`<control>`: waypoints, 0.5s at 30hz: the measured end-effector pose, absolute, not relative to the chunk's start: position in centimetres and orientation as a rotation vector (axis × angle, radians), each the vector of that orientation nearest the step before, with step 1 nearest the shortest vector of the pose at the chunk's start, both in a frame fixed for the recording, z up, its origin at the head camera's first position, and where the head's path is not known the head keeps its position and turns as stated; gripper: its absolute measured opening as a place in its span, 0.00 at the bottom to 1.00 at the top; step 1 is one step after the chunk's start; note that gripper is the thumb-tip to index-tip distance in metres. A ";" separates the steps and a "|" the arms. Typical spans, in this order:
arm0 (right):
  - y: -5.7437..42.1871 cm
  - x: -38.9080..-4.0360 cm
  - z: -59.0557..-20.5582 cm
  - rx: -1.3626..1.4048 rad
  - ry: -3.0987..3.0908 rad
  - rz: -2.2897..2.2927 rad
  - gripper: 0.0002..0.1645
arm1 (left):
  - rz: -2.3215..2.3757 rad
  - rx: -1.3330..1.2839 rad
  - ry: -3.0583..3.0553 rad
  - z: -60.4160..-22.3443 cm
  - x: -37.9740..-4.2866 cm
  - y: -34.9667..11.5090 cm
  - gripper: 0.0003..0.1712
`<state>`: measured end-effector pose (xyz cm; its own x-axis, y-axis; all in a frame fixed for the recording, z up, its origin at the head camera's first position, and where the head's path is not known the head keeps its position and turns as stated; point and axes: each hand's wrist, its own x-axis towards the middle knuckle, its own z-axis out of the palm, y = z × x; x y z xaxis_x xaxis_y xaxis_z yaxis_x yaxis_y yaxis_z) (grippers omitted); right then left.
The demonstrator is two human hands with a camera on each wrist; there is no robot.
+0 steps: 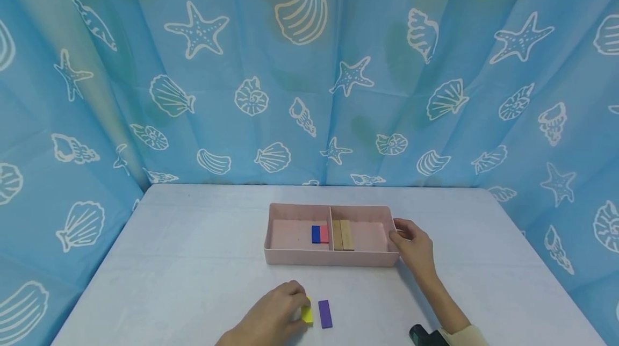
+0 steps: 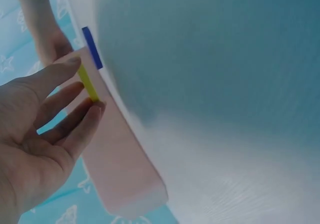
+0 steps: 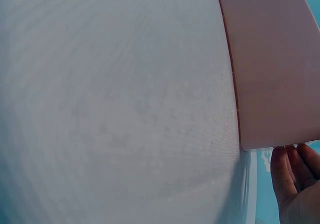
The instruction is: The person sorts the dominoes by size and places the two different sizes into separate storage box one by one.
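Observation:
My left hand pinches a yellow block between thumb and fingers, low over the near part of the table. Just right of it a purple block lies on the cloth. In the left wrist view, the thumb and fingertips hold the narrow yellow block by its ends. Beyond them stands a pink two-compartment box. My right hand holds the box's right end, thumb at the rim; the right wrist view shows fingers against the outer end wall, with the thumb hidden.
In the box's left compartment, a blue block and a pinkish-red block lie against the divider. Tan wooden blocks lie on the divider's other side. A white cloth covers the table; a blue shell-print curtain hangs behind.

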<state>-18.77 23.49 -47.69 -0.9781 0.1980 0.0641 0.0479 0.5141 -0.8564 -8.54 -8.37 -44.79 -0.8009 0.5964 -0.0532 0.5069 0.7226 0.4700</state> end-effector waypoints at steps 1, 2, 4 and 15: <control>23.5 -18.8 -47.7 -0.215 -2.599 1.462 0.24 | 0.661 0.876 2.729 -44.6 -8.6 -8.4 0.11; 23.5 -18.8 -47.7 -0.217 -2.599 1.464 0.24 | 0.670 0.883 2.742 -44.4 -8.6 -8.4 0.10; 23.4 -18.8 -47.7 -0.222 -2.599 1.469 0.24 | 0.694 0.941 2.782 -44.1 -8.7 -8.5 0.10; 23.4 -18.7 -47.7 -0.217 -2.594 1.476 0.24 | 0.772 1.047 2.919 -42.2 -10.0 -8.7 0.13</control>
<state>-18.69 23.42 -47.68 -0.9784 0.1984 0.0580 0.0514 0.5055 -0.8613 -9.96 -8.66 -42.15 -0.7839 0.5850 0.2080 0.6113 0.6688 0.4231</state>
